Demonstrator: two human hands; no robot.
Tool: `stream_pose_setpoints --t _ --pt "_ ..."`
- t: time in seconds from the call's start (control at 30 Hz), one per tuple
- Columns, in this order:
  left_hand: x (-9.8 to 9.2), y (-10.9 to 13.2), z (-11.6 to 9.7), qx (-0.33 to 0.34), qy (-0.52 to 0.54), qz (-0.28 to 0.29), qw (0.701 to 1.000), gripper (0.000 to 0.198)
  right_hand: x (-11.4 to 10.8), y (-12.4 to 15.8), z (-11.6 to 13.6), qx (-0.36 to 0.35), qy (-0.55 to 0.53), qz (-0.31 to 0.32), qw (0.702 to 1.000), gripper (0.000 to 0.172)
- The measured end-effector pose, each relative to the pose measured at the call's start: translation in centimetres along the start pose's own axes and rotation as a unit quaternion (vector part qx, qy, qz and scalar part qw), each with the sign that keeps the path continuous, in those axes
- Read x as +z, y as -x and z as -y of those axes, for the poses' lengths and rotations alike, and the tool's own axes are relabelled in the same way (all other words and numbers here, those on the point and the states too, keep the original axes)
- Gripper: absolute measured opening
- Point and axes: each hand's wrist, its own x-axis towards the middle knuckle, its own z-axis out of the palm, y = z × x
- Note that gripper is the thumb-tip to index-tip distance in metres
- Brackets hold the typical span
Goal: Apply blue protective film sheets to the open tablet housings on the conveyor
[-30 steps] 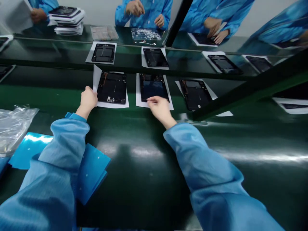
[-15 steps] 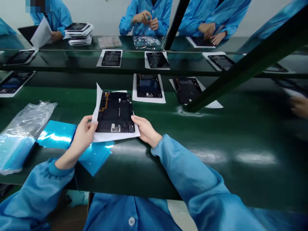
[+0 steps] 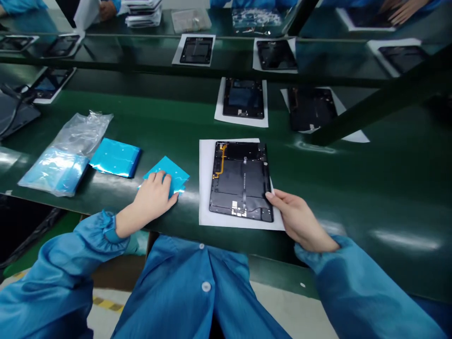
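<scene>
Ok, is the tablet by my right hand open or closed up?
Open: the tablet shows its orange flex cable uncovered.

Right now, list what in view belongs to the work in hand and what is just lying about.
In the work:
Black tablet housing, held by right hand
White paper beneath it
Loose blue sheets under left hand
Likely, blue stack

Apparently lying about:
Grey item, left edge
Tan packet and bag of white pieces, far side
</scene>
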Motion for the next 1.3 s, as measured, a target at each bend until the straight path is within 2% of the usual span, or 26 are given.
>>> stream_pose_setpoints --t 0.1,0.17,0.23,0.3,0.37,0.43,0.53,0.6,0.7,0.8,0.87,0.93,1.0,1.2,1.3 --pt "-0.2 0.0 -1.1 -0.003 -0.017 0.017 1.0 0.042 -0.1 -0.1 -0.3 -0.021 0.055 0.003 0.998 0.048" --pt "-0.4 -0.2 -1.4 -0.006 -0.015 0.026 1.0 0.041 -0.5 -0.1 -0.2 -0.057 0.156 -0.022 0.986 0.047" --pt "-0.8 -0.4 -1.6 -0.005 -0.012 0.036 0.999 0.04 -0.8 0.0 0.0 -0.126 0.29 -0.088 0.945 0.043" --pt "-1.1 -0.5 -1.8 -0.005 -0.008 0.045 0.999 0.042 -0.8 0.4 0.3 -0.205 0.391 -0.161 0.883 0.043" --pt "-1.3 -0.5 -1.9 -0.009 0.0 0.049 0.999 0.045 0.1 1.2 0.4 -0.269 0.432 -0.199 0.837 0.042" --pt "-1.4 -0.5 -1.8 -0.017 0.012 0.049 0.999 0.046 1.8 2.2 0.4 -0.319 0.431 -0.201 0.82 0.039" --pt "-1.5 -0.6 -1.3 -0.036 0.038 0.047 0.998 0.037 5.8 3.9 0.0 -0.354 0.384 -0.138 0.841 0.032" --pt "-1.9 -0.7 -0.5 -0.052 0.06 0.043 0.996 0.032 9.2 4.7 -0.5 -0.354 0.339 -0.067 0.869 0.027" --pt "-3.2 -0.3 1.0 -0.071 0.104 0.014 0.992 0.035 14.4 5.0 -0.9 -0.337 0.263 0.025 0.904 0.023" --pt "-4.7 0.9 2.4 -0.071 0.189 -0.026 0.979 0.038 18.8 4.5 -1.0 -0.289 0.156 0.075 0.942 0.035" --pt "-5.2 1.8 3.0 -0.076 0.317 -0.017 0.945 0.035 20.9 4.2 -1.0 -0.256 0.087 0.1 0.958 0.049" --pt "-5.1 2.5 3.3 -0.091 0.458 0.015 0.884 0.031 22.2 3.9 -1.0 -0.242 0.048 0.125 0.961 0.056" --pt "-4.6 2.8 3.4 -0.107 0.541 0.035 0.834 0.027 23.0 3.8 -1.3 -0.24 0.026 0.145 0.96 0.053" --pt "-3.8 2.5 3.5 -0.093 0.576 0.042 0.811 0.025 23.1 3.8 -1.8 -0.198 -0.04 0.134 0.97 0.054" --pt "-3.9 2.3 3.5 -0.078 0.585 0.052 0.806 0.025 22.8 4.1 -1.8 -0.211 -0.042 0.149 0.965 0.044"
